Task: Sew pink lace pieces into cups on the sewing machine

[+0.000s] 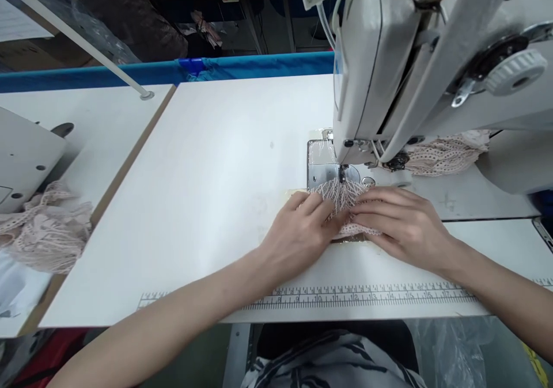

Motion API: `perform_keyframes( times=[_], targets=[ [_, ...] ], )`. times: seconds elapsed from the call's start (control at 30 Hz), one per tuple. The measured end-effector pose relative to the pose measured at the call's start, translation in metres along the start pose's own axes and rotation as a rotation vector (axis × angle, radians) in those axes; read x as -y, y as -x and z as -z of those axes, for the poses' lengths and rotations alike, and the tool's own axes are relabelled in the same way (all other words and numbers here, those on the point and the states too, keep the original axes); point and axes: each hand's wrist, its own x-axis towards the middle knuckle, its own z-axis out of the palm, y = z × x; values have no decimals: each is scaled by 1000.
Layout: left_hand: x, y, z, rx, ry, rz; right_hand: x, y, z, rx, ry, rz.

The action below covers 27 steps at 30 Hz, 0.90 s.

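Observation:
A piece of pale pink lace trim (343, 195) lies gathered in front of the needle and presser foot (343, 173) of a white sewing machine (358, 71). My left hand (305, 227) is closed on the left side of the lace, fingers curled and thumb pointing right. From the right, my right hand (400, 221) pinches the same lace, its fingers stretched toward the left. The fingertips of both hands nearly meet just below the presser foot. Part of the lace is hidden under the fingers. The metal needle plate (319, 166) shows to the left of the foot.
More pink lace (449, 153) lies behind the machine head at right. A heap of pink lace (52, 227) sits by another machine (26, 160) at left. A printed ruler (319, 299) runs along the front of the white table (224, 175). Another person (125, 14) is beyond it.

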Motion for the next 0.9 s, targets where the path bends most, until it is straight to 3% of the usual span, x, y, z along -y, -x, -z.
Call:
perform_keyframes(
  times=[0.07, 0.27, 0.9],
  targets=[
    [-4, 3, -1, -53, -58, -28, 2, 0, 2, -4, 40, 37],
    [-2, 10, -3, 68, 11, -62, 3, -3, 3, 7, 33, 47],
    [-1, 11, -4, 94, 38, -20, 5, -2, -1, -24, 25, 26]
  ],
)
